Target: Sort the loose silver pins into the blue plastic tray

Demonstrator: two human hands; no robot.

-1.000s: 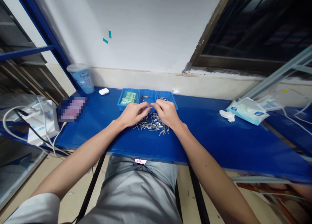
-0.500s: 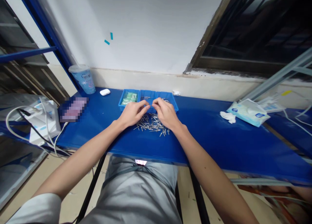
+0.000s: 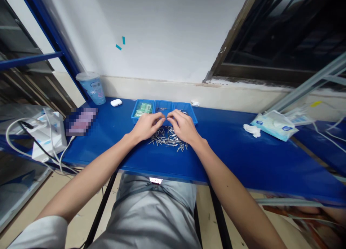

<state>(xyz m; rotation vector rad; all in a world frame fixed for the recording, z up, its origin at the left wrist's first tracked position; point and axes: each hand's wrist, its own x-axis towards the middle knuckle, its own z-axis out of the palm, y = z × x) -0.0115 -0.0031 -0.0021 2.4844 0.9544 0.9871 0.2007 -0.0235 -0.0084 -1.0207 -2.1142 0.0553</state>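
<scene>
My left hand (image 3: 149, 125) and my right hand (image 3: 183, 124) meet fingertip to fingertip above a loose pile of thin silvery metal pins (image 3: 164, 139). Each hand is closed in a pinch, thumb against forefinger. Whatever sits between the fingertips is too small to name. Just behind the hands stand three blue bins in a row. Green-and-white packets fill the left bin (image 3: 133, 115), a few metal pins lie in the middle bin (image 3: 164, 104), and more pins show in the right bin (image 3: 186, 105), partly covered by my right hand.
On the blue table (image 3: 232, 151), a lidded cup (image 3: 93, 88), a white earbud case (image 3: 116, 102) and a blurred-out pinkish object (image 3: 81, 121) are at left, beside a white box with cables (image 3: 51, 137). A tissue pack (image 3: 278, 126) and crumpled tissue (image 3: 252, 130) lie right.
Both hands stay over the pile in nearly the same place. The right fingertips have shifted slightly left, closer to the left ones.
</scene>
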